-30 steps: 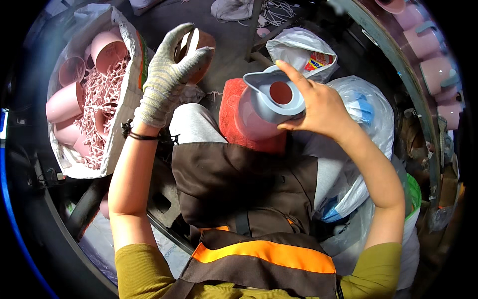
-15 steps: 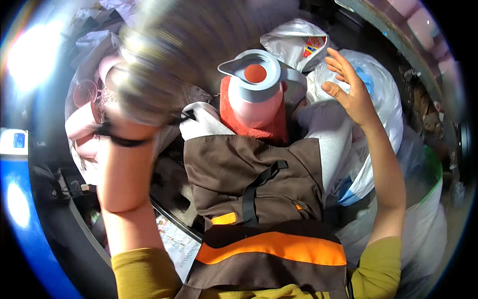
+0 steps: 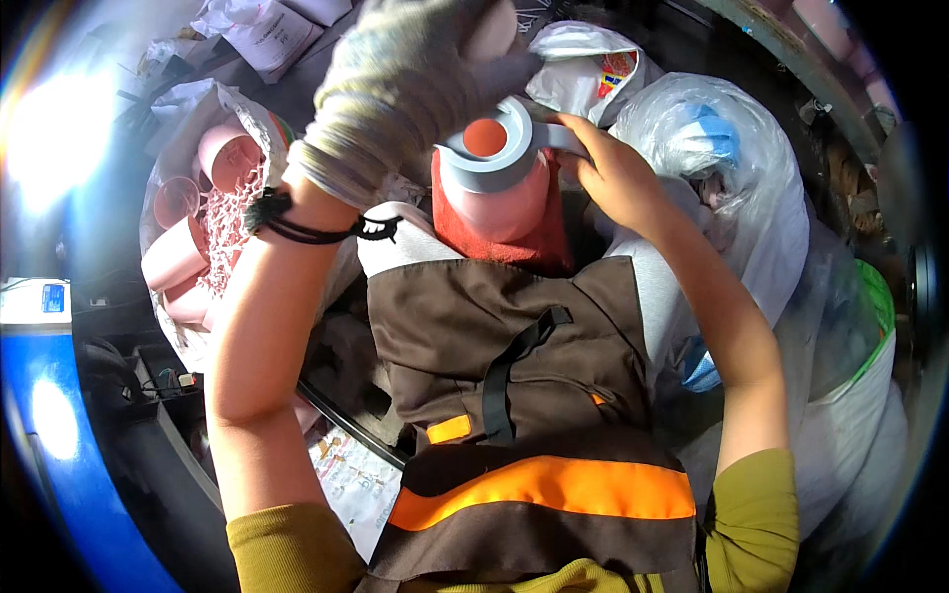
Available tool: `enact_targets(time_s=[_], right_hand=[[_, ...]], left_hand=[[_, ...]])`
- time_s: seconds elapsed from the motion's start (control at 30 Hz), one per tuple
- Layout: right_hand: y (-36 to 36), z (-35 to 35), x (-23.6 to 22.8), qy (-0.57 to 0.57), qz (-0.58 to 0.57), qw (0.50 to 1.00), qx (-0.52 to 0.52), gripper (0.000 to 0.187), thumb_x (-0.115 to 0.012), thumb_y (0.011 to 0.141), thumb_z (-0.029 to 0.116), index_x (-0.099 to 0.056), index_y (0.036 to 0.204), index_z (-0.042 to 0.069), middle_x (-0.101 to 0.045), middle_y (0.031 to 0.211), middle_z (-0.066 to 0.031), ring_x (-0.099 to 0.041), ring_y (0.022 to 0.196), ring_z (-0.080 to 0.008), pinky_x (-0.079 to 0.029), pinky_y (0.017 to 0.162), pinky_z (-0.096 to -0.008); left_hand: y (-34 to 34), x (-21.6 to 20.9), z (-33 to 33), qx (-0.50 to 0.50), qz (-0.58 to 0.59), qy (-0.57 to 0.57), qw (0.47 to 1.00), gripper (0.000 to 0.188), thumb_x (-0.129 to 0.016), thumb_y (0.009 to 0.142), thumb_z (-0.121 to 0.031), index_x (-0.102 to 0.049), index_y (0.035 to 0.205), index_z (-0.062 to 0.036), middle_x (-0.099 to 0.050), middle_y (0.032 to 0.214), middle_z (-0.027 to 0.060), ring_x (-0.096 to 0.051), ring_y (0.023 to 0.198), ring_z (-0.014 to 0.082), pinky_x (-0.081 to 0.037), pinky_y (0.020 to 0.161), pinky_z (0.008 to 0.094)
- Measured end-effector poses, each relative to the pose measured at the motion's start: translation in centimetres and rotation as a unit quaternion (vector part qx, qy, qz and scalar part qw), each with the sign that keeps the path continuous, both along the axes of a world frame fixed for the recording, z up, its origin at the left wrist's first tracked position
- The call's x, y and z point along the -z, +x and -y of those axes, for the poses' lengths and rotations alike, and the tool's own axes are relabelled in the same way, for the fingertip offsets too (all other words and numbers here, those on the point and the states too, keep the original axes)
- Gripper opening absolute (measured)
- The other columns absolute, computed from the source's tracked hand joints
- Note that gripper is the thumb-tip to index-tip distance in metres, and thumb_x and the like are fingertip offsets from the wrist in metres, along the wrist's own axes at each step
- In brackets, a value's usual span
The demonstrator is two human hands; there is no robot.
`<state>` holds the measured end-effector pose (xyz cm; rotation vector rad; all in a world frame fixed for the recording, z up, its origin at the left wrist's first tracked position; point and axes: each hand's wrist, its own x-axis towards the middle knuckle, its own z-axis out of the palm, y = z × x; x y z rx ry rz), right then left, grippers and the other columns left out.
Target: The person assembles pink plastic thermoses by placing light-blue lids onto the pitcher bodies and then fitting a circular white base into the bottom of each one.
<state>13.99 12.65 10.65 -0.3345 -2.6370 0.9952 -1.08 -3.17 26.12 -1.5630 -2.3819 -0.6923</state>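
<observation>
A pink thermos jug (image 3: 491, 203) with a grey-blue lid and a red button stands against a red cloth (image 3: 542, 237) between my legs. My right hand (image 3: 618, 176) is bare, its fingers closed round the jug's grey handle. Above the jug's left side is my left hand (image 3: 395, 99), in a pale striped knit glove with a black cord at the wrist. Its fingers curl by a pale pink, rounded thing (image 3: 494, 32), blurred and partly hidden, whose kind I cannot make out.
To the left, a white sack (image 3: 168, 326) holds pink cups and pink shreds. Clear plastic bags (image 3: 771, 178) and a white bag (image 3: 563, 64) lie right and behind. A blue machine part (image 3: 49, 425) stands far left; a metal rail (image 3: 771, 49) runs at upper right.
My right hand has come in from the right, from open in the air to closed on the jug's handle. The left hand has moved up and right, and the jug's top has shifted slightly left.
</observation>
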Motion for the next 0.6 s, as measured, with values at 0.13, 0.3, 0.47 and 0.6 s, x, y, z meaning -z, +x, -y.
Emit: enact_targets(time_s=[0.13, 0.3, 0.47, 0.6], right_hand=[[-0.1, -0.2, 0.5, -0.045, -0.068, 0.995, -0.053, 0.043, -0.058, 0.093, 0.021, -0.048, 0.133, 0.007, -0.062, 0.120, -0.0215, -0.059, 0.110, -0.0395, -0.048, 0.090, -0.0426], [1.2, -1.1, -1.2, -0.145, -0.032, 0.987, -0.066, 0.047, -0.063, 0.092, 0.019, -0.049, 0.134, 0.008, -0.057, 0.133, -0.0150, -0.053, 0.126, -0.0285, -0.044, 0.099, -0.0355], [6.8, -5.1, -14.7, -0.139, -0.286, 0.926, 0.203, 0.046, -0.057, 0.098, 0.020, -0.046, 0.142, 0.012, -0.053, 0.089, 0.0003, -0.043, 0.074, -0.0046, -0.036, 0.058, -0.0208], [6.1, -13.0, -23.7, 0.013, -0.400, 0.878, 0.263, 0.040, -0.055, 0.098, 0.030, -0.056, 0.136, 0.016, -0.050, 0.066, 0.0024, -0.038, 0.048, -0.0014, -0.028, 0.040, -0.0176]], left_hand=[[-0.2, 7.6, -0.5, 0.052, -0.147, 0.056, 0.986, 0.054, -0.073, 0.072, -0.045, -0.059, 0.117, -0.0179, -0.059, 0.117, 0.0124, -0.059, 0.103, 0.0354, -0.052, 0.078, 0.0465], [-2.3, 5.1, 0.2, 0.113, 0.002, 0.085, 0.990, 0.058, -0.074, 0.080, -0.028, -0.053, 0.128, -0.0047, -0.059, 0.119, 0.0149, -0.057, 0.112, 0.0304, -0.048, 0.092, 0.0409], [-7.3, 10.1, 0.3, -0.034, 0.122, 0.233, 0.964, 0.049, -0.075, 0.077, -0.020, -0.057, 0.117, 0.0009, -0.062, 0.105, 0.0180, -0.061, 0.095, 0.0330, -0.049, 0.085, 0.0385], [-3.5, 20.8, -1.4, -0.092, 0.048, -0.077, 0.992, 0.070, -0.075, 0.069, -0.048, -0.051, 0.127, -0.0168, -0.045, 0.136, 0.0186, -0.046, 0.121, 0.0399, -0.048, 0.091, 0.0520]])
